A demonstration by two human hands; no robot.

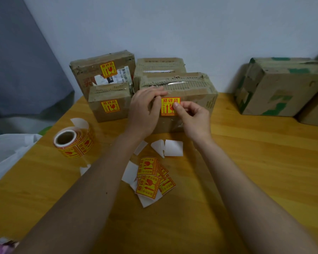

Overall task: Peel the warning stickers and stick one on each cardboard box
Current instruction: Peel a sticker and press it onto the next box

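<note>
Pressing both hands, left hand (145,109) and right hand (193,116), fingers down on yellow-red sticker (168,105) fronting cardboard box (195,88).

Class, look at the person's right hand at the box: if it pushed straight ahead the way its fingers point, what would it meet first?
The right hand points forward-left at the yellow warning sticker on the front box. Its fingertip already looks to be touching that sticker, so it would press sticker and cardboard first, though exact contact is hard to judge.
</note>
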